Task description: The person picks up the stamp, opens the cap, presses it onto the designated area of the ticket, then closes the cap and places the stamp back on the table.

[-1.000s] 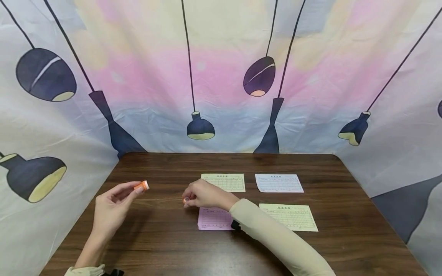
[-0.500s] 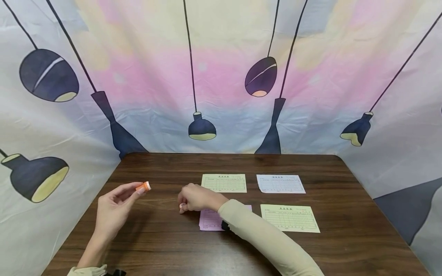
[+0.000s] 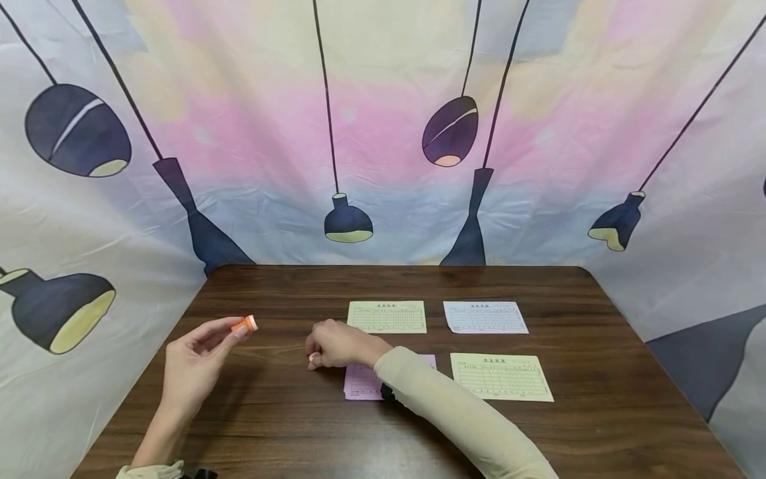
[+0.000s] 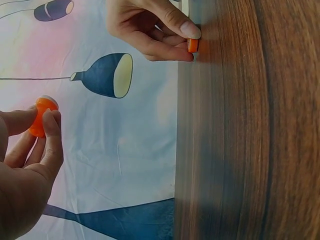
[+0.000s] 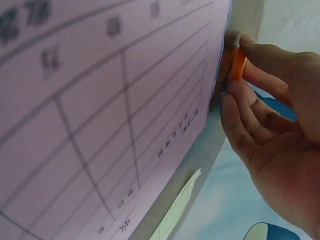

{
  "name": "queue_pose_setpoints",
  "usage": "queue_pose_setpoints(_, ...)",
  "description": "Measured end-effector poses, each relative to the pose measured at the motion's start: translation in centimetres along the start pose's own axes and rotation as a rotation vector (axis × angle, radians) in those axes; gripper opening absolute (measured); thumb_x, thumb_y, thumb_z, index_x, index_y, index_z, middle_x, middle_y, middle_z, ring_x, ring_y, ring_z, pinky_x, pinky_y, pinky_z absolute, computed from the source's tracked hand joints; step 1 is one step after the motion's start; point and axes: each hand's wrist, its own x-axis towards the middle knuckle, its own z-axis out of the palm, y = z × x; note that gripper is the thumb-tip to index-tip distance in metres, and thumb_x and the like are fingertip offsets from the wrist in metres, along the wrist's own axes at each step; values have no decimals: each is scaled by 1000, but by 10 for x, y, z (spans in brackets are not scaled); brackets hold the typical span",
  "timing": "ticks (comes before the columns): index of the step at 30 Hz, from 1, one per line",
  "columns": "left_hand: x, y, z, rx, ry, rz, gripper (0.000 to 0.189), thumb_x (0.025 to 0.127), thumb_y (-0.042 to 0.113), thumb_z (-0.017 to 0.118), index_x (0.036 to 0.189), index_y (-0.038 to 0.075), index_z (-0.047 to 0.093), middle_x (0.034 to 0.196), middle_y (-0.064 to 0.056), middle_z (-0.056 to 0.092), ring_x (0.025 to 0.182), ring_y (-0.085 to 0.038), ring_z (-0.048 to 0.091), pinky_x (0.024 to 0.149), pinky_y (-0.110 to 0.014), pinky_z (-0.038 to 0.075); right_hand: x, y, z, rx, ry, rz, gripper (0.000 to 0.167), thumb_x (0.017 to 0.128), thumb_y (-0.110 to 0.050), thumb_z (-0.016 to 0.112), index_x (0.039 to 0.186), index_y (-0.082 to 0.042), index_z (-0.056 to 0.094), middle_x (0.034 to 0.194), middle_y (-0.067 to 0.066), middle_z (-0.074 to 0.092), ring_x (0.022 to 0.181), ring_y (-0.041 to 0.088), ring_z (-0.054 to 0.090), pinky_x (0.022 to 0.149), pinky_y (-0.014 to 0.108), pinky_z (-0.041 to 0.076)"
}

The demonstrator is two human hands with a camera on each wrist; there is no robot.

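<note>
My left hand [image 3: 194, 366] pinches a small orange cylinder with a white end [image 3: 245, 324] between thumb and fingers, raised over the left side of the table. In the left wrist view the orange cylinder [image 4: 41, 120] tilts with its white end up. My right hand [image 3: 344, 343] pinches a small, flat, round orange cap [image 4: 193, 45] close over the tabletop, left of the pink slip [image 3: 362, 382]. A patterned pale face on the cap shows in the head view. The right wrist view has the cap [image 5: 239, 64] held edge-on at the fingertips, beside the pink slip's edge.
The dark wooden table [image 3: 287, 432] bears several printed paper slips. A yellow slip [image 3: 387, 317] lies behind my right hand, a white slip [image 3: 486, 317] at the back right and another yellow slip [image 3: 501, 377] nearer. My right sleeve crosses over the pink one. A lamp-printed curtain [image 3: 395, 133] hangs behind.
My right hand, with the orange cap, has shifted a little left and toward me, then stays nearly still. My left hand keeps holding the orange cylinder in about the same place.
</note>
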Motion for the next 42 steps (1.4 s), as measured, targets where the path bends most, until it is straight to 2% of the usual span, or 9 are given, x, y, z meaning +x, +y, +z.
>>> queue_pose_setpoints(5,-1,1,-1,-1,12,-15,28,92,-2,77,117,-13,72,97,14,81,87,1,77,76,-14,59,-2,-1,-1,-15,-4,-10,9,98,-26,77,102,-17,79,99,-6,69,83,-1,55,70,12,46)
queue_pose_setpoints(13,-2,1,1,3,8,-20,28,92,-1,78,117,-13,72,97,14,81,87,1,77,77,-15,59,-4,0,-1,-24,-3,11,16,97,-29,77,107,-16,77,102,-5,68,86,1,54,73,14,46)
queue_pose_setpoints(19,-3,2,2,-112,-22,-18,27,94,-2,75,117,-17,69,95,5,83,84,-8,80,78,-20,61,-5,-1,-7,-9,-11,40,31,98,-36,76,116,-11,71,104,-4,67,83,5,54,71,16,45)
queue_pose_setpoints(23,-2,4,4,-132,-19,-20,26,94,-3,74,116,-17,69,94,4,83,82,-9,80,77,-22,62,-10,-1,-16,7,14,44,43,97,-41,76,127,-10,70,111,-2,70,93,5,63,80,16,51)
queue_pose_setpoints(27,2,8,11,-86,-17,-30,27,95,0,75,116,-16,70,93,8,83,82,-8,80,76,-21,62,-17,1,-25,47,66,31,45,98,-39,75,131,-9,71,122,3,73,106,9,70,89,16,54)
queue_pose_setpoints(35,12,16,35,72,-81,-9,28,97,13,77,118,-6,74,95,16,81,88,-3,78,77,-16,60,-36,6,-41,80,162,20,39,98,-36,76,125,-8,75,119,5,74,102,13,71,86,14,53)
queue_pose_setpoints(42,18,19,54,129,-139,54,25,98,17,76,117,1,76,96,19,79,88,-3,77,77,-17,59,-59,15,-52,75,193,21,36,98,-37,75,122,-10,76,118,6,75,105,17,73,88,18,55)
